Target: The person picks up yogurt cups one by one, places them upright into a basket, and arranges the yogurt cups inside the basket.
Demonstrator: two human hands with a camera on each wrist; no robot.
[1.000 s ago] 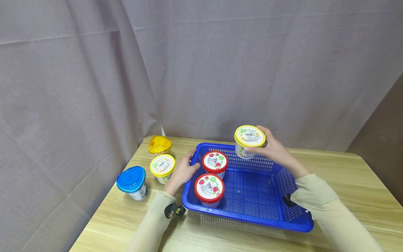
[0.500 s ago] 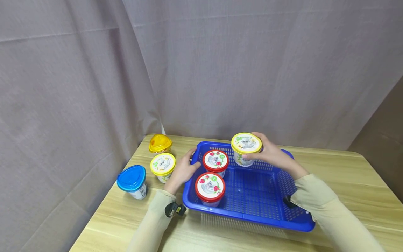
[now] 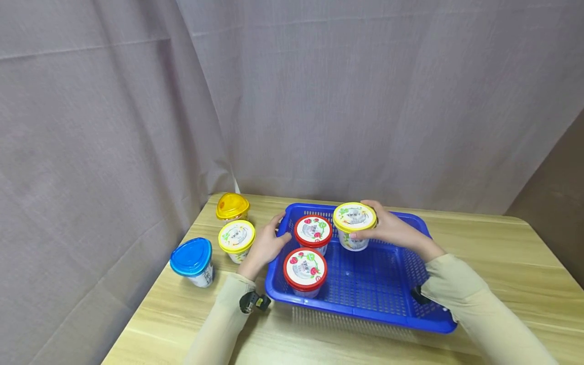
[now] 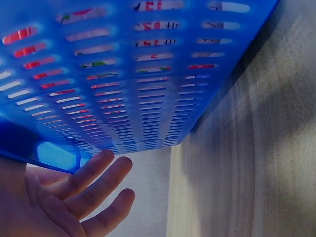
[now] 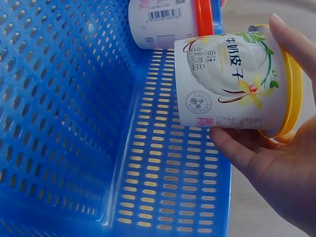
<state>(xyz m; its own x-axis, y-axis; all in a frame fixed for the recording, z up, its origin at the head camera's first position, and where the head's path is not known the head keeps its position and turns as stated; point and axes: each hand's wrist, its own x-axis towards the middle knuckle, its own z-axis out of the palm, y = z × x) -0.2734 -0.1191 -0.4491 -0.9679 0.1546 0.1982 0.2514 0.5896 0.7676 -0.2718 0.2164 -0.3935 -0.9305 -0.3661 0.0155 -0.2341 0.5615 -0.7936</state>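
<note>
My right hand (image 3: 388, 229) grips a round white cup with a yellow lid (image 3: 355, 225), thumb and fingers around its side. The cup is upright inside the back part of the blue plastic basket (image 3: 360, 317). In the right wrist view its printed side (image 5: 227, 81) faces the camera, close to the perforated basket wall. My left hand (image 3: 266, 244) rests at the basket's left rim, its thumb reaching over the edge. Fairly straight, spread fingers (image 4: 101, 192) show below the rim in the left wrist view. Two red-lidded cups, the back one (image 3: 313, 231) and the front one (image 3: 304, 268), stand along the basket's left side.
Left of the basket on the wooden table (image 3: 159, 334) stand a yellow-lidded round cup (image 3: 236, 238), a cup with a blue rounded-triangular lid (image 3: 191, 258) and one with an orange-yellow lid (image 3: 232, 207). A grey curtain (image 3: 319, 101) hangs behind the table.
My right hand has lowered the yellow-lidded cup into the basket and shifted it slightly left, toward the back red-lidded cup. The left hand has stayed at the rim.
</note>
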